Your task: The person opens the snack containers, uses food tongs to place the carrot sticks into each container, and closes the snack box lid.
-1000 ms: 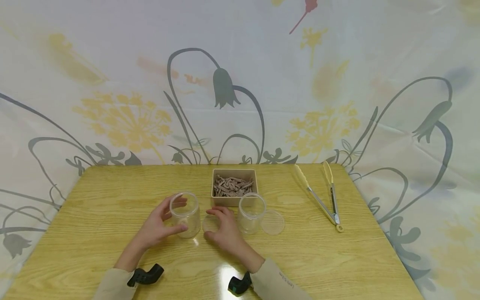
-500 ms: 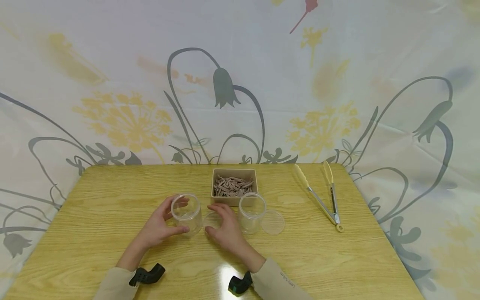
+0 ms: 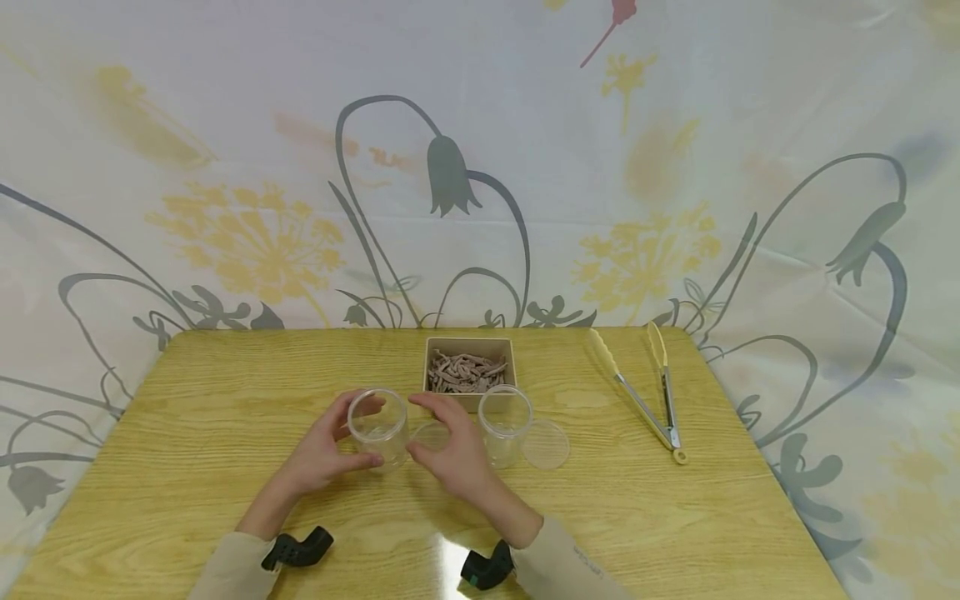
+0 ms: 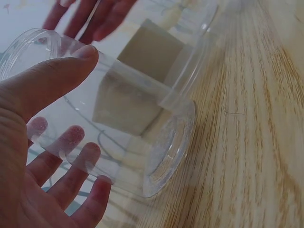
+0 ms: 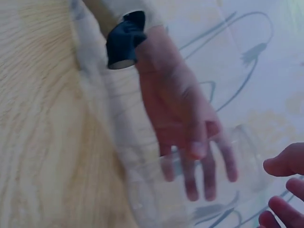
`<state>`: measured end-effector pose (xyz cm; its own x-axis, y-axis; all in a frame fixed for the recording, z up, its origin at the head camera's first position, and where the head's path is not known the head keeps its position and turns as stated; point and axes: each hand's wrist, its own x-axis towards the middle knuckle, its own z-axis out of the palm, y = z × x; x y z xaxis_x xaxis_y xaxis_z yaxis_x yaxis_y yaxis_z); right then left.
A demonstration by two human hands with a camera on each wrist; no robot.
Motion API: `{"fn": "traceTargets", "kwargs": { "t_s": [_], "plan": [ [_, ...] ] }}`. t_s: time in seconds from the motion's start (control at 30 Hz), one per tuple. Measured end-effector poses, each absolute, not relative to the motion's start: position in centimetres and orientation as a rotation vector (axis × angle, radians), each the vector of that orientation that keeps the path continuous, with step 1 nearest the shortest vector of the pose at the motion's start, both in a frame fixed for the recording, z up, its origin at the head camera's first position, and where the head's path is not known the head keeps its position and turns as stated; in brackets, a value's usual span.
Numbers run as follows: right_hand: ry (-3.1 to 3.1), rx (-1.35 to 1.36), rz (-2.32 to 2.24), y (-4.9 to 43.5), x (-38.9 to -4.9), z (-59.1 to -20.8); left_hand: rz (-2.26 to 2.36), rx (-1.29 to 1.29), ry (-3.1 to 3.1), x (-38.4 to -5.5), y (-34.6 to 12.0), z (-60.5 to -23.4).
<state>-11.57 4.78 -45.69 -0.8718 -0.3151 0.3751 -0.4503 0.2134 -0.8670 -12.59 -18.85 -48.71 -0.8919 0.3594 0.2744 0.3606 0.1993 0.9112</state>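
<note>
My left hand (image 3: 315, 457) grips a clear, empty jar (image 3: 387, 442), thumb on its near side and fingers curled around the far side. In the left wrist view the jar (image 4: 121, 142) tilts with its base close over the wood. Just right of the jar, my right hand (image 3: 459, 457) is held with fingers spread and parted from the thumb, holding nothing; its fingertips are near the jar's wall. A clear round lid (image 3: 432, 436) lies partly hidden beneath the right hand. Right of that hand stands a second clear jar (image 3: 504, 450), with another round lid (image 3: 546, 444) beside it.
Behind the jars sits a beige box (image 3: 450, 403) filled with greyish-brown strips (image 3: 465, 372). Tongs (image 3: 651, 408) with yellowish tips lie spread at the right on the wooden table (image 3: 675, 517). A flower-patterned cloth (image 3: 480, 167) hangs along the table's back edge.
The left hand has shifted the gripped jar slightly to the right. My right hand has risen away from the lid and turned toward that jar.
</note>
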Motion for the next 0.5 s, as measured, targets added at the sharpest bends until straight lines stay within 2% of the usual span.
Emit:
{"fn": "traceTargets", "kwargs": {
  "t_s": [0.27,0.5],
  "plan": [
    [-2.171,0.829,1.989,6.4,-11.4,-41.6,-1.825,-0.719,-2.451,-12.5,-18.7,-48.7],
    [-2.087,0.812,1.954,9.3,-12.2,-38.7,-1.734,-0.709,-2.511,-12.6,-18.4,-48.6]
  ]
}}
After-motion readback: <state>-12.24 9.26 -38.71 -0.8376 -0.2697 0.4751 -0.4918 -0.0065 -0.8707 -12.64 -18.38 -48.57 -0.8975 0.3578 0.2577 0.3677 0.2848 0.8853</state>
